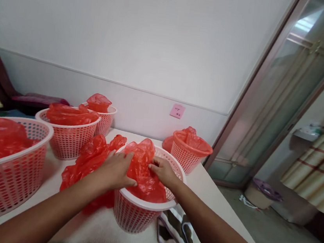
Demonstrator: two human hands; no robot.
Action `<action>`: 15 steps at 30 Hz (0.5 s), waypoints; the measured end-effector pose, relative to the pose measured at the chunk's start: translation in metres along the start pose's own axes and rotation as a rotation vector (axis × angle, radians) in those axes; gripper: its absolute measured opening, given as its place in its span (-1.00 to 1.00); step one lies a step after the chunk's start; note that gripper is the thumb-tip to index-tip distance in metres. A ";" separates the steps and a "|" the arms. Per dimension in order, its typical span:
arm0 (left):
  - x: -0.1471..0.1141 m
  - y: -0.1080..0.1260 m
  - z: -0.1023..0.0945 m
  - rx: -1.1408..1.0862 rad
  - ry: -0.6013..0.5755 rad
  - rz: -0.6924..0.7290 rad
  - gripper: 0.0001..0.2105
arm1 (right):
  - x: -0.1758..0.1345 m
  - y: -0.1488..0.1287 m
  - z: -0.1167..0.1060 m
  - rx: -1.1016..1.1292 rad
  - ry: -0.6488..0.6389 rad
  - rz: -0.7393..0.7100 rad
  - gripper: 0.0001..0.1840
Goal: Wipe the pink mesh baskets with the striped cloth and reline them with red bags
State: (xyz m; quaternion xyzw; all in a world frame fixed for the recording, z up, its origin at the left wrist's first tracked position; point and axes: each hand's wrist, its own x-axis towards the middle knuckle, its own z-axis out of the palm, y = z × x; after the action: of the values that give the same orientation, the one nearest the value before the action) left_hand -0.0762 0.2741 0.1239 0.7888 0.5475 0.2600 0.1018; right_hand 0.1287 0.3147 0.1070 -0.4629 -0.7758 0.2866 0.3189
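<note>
A white plastic basket with a perforated wall stands in front of me, a crumpled red plastic bag inside it and bulging above the rim. My left hand lies over the basket's left rim against the bag, thumb and fingers apart. On the other side, my right hand has its fingers closed on the bag's upper right part. A loose heap of red plastic bags sits on the table just left of the basket, partly behind my left forearm.
More baskets with red bags stand around: a large one at left, one behind, another by the wall, and an orange-rimmed one at right. A striped cloth lies on the white table.
</note>
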 end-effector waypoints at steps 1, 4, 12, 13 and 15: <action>0.006 0.003 0.004 -0.015 -0.023 0.000 -0.17 | 0.001 -0.001 0.000 0.043 0.017 -0.020 -0.93; 0.021 0.007 0.019 -0.117 -0.109 0.005 -0.11 | 0.000 -0.006 0.003 0.138 0.020 -0.096 -0.88; 0.035 -0.002 0.028 -0.516 -0.133 0.012 -0.79 | -0.002 -0.009 -0.007 0.290 0.066 -0.201 -0.70; 0.035 -0.002 0.027 -0.575 -0.096 -0.004 -0.78 | 0.000 -0.005 -0.009 0.295 0.102 -0.179 -0.65; 0.034 -0.001 0.025 -0.689 -0.009 -0.052 -0.78 | 0.002 0.003 -0.011 0.288 0.135 -0.129 -0.58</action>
State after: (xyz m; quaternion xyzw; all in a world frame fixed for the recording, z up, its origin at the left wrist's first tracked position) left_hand -0.0550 0.3093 0.1123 0.6949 0.4469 0.4236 0.3714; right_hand 0.1380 0.3191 0.1118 -0.3800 -0.7316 0.3419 0.4510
